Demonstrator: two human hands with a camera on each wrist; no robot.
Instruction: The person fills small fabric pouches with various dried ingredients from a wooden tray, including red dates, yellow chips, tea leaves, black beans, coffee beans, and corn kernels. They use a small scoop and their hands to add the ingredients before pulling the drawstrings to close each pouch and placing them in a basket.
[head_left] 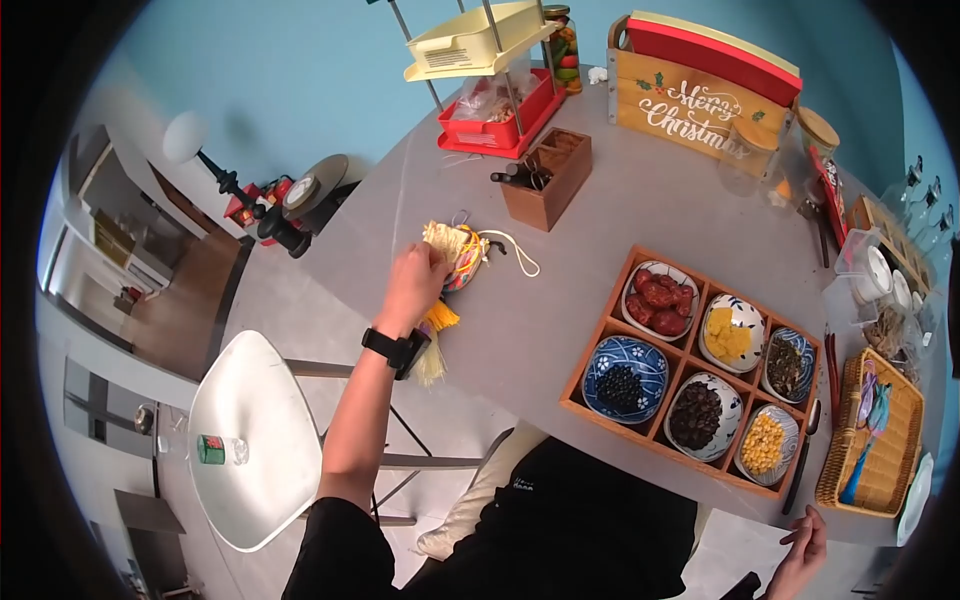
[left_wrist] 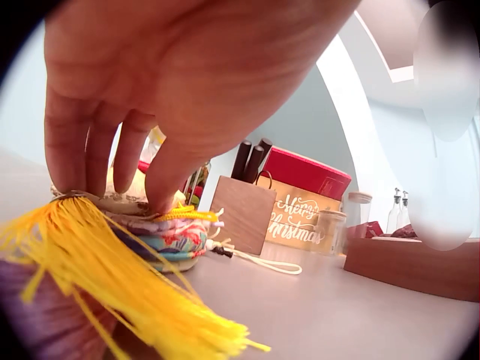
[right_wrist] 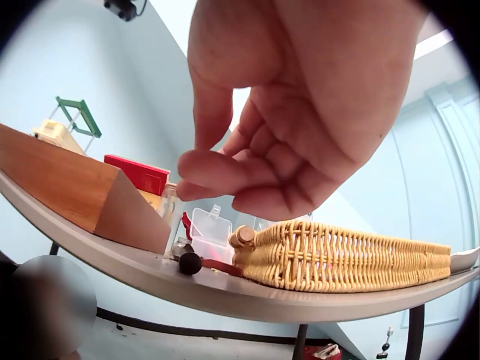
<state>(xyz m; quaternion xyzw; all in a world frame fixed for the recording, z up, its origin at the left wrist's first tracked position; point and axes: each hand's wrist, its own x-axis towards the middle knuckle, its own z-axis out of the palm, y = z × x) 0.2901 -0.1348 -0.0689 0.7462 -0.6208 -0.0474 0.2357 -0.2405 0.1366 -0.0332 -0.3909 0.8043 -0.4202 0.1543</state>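
Note:
My left hand [head_left: 412, 287] reaches down to a small heap of fabric sachets [head_left: 467, 262] on the grey table. In the left wrist view its fingers and thumb pinch a beige sachet [left_wrist: 127, 201] lying over a blue and pink patterned one [left_wrist: 176, 244]. A yellow tassel [left_wrist: 127, 262] hangs toward the table edge, and a white cord loop [head_left: 527, 262] trails to the right. My right hand [head_left: 798, 555] hovers off the table's front edge with loosely curled fingers and nothing in it. The wicker basket [right_wrist: 337, 259] is nearest to it.
A wooden compartment box [head_left: 612, 428] carries bowls of dates, beans, corn and other dry foods. Beside it lies a spoon [head_left: 800, 465]. Farther back stand a wooden utensil holder [head_left: 550, 200], a tiered rack [head_left: 490, 135] and a Christmas crate [head_left: 660, 100]. A white chair [head_left: 250, 400] is at left.

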